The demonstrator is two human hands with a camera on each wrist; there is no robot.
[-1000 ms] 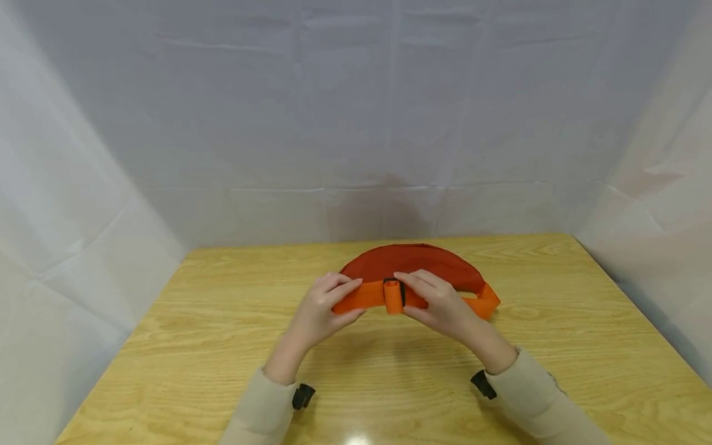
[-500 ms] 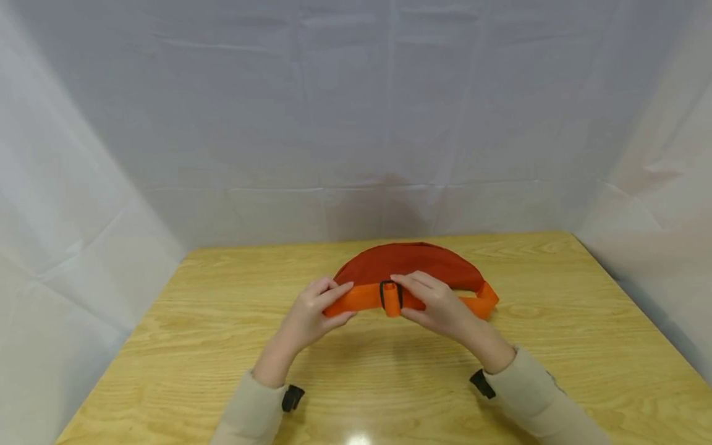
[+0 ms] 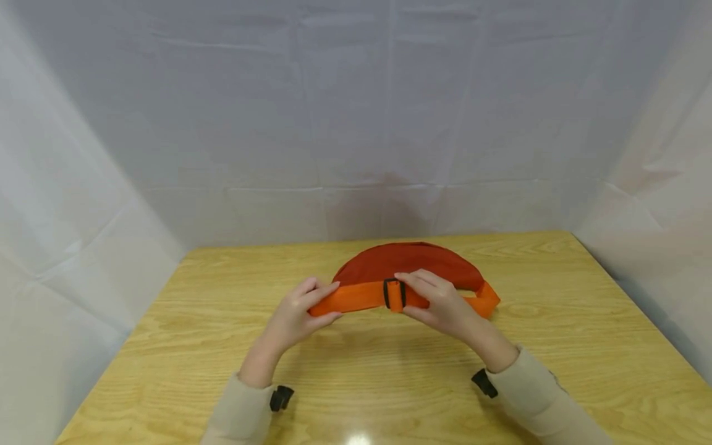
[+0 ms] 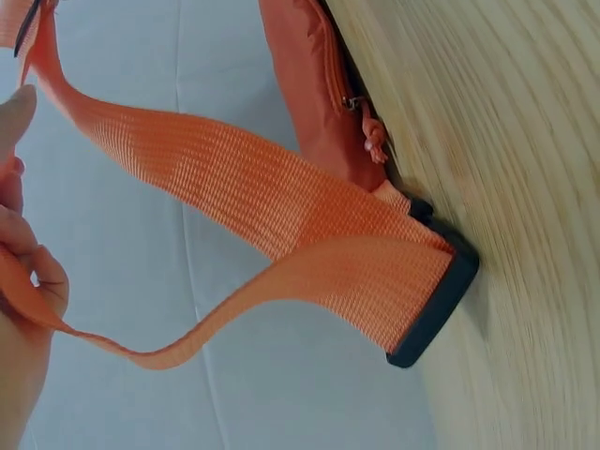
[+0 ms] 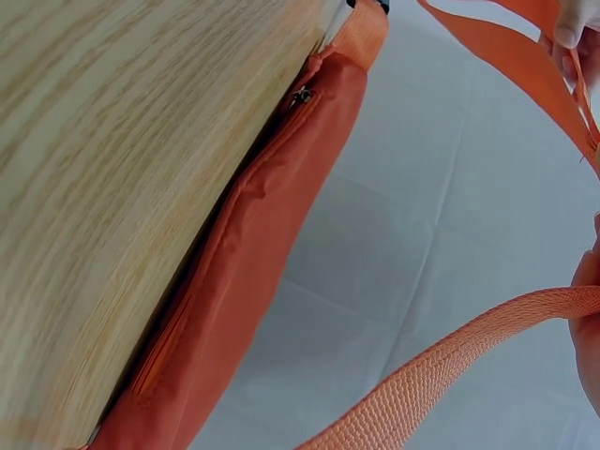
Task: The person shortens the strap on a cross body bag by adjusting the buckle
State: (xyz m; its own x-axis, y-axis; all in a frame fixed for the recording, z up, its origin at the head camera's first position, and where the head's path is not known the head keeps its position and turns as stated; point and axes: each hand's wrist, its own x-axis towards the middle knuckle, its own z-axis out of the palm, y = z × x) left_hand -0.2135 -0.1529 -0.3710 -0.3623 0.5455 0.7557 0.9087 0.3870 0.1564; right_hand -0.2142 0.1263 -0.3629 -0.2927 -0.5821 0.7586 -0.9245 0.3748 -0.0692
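Sheeting (image 3: 356, 111), pale and creased, rises from ten o'clock through twelve to two o'clock around my work; below it spreads the wooden table (image 3: 167, 346), its grain plain to see; on the table, close to its far edge and between twelve and one o'clock, lies the red-orange bag (image 3: 408, 262), its curved side towards twelve, its straighter side towards six; along that near side runs the orange strap (image 3: 356, 298), with a fold out at the bag's four o'clock; two pale sleeves (image 3: 247, 405) reach in, one from seven o'clock, the other from five.

My left hand (image 3: 292, 312) is at the strap's nine o'clock end, thumb and fingers clamped on the webbing; my right hand (image 3: 442, 306) comes from four o'clock, thumb and fingertips pinching the strap just to the three o'clock side of its black slider (image 3: 386, 294), a fingertip right at the slider's top edge; a dark block (image 3: 281, 398) sits at each of my cuffs, on the inner side.

In the left wrist view a black buckle (image 4: 436, 305) hangs on a bend of the strap at four o'clock, next to the bag's end; just above it, towards one o'clock, dangles a small knotted zip pull (image 4: 374, 139).
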